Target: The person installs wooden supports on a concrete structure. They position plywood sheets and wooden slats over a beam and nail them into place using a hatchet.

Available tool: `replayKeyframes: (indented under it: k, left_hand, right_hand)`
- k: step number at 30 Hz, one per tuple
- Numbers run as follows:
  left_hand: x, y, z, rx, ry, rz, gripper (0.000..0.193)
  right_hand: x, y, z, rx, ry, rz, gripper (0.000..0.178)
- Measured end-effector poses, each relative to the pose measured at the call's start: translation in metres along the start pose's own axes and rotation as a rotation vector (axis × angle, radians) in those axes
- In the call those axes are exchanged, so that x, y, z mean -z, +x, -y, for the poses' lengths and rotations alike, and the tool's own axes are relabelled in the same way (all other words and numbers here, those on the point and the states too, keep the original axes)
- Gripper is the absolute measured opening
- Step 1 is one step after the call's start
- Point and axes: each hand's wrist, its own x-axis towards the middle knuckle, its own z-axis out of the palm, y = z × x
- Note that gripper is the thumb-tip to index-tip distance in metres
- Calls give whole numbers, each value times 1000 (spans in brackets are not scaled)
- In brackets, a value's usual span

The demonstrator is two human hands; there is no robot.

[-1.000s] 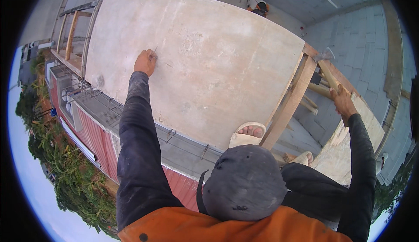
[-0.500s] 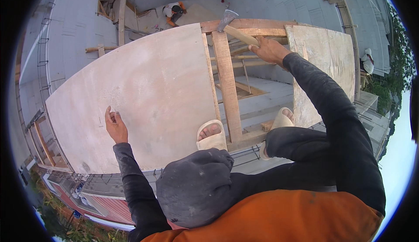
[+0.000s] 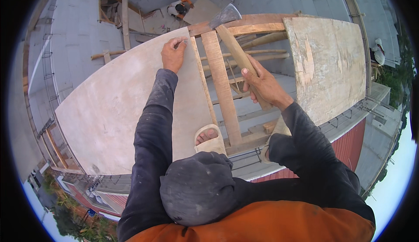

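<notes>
My right hand (image 3: 267, 86) is wrapped round the wooden handle of a hatchet (image 3: 235, 47). The hatchet's grey metal head lies over the far beam of the timber frame (image 3: 222, 82). My left hand (image 3: 173, 55) is at the far right corner of a large pale plywood sheet (image 3: 126, 102). Its thumb and fingertips are pinched together close to the sheet's edge; whatever they hold, if anything, is too small to name. To the right, a second, more worn plywood sheet (image 3: 329, 67) covers the other end of the frame.
Between the sheets, the frame opens onto a drop with bamboo poles (image 3: 266, 39) below. My sandalled left foot (image 3: 208, 137) stands on the large sheet. A co-worker (image 3: 180, 8) crouches far below; another person (image 3: 378, 54) is at the far right. Steel rebar (image 3: 51, 80) runs along the left.
My left hand has moved right and away from me, from mid-sheet to its far right corner. My right hand has come nearer me, tilting the hatchet's handle steeper.
</notes>
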Motion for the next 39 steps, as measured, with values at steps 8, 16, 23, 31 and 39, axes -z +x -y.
replayKeyframes:
  k: [8,16,23,31,39]
  left_hand:
    - [-12,-4,-1,-114,164,-91,18]
    - [-12,-5,2,-117,152,-104,16]
    - [-19,-7,9,-159,204,-146,14]
    - [-19,-6,8,-156,205,-144,14]
    - [-19,-9,9,-135,245,-204,16]
  right_hand:
    - [-10,7,-14,-39,-83,62,63]
    - [-25,31,-14,298,-521,-52,63]
    - [-35,32,-8,417,-589,-117,63]
    - [-43,42,-14,396,-686,-117,63]
    - [-48,34,4,522,-588,-211,62]
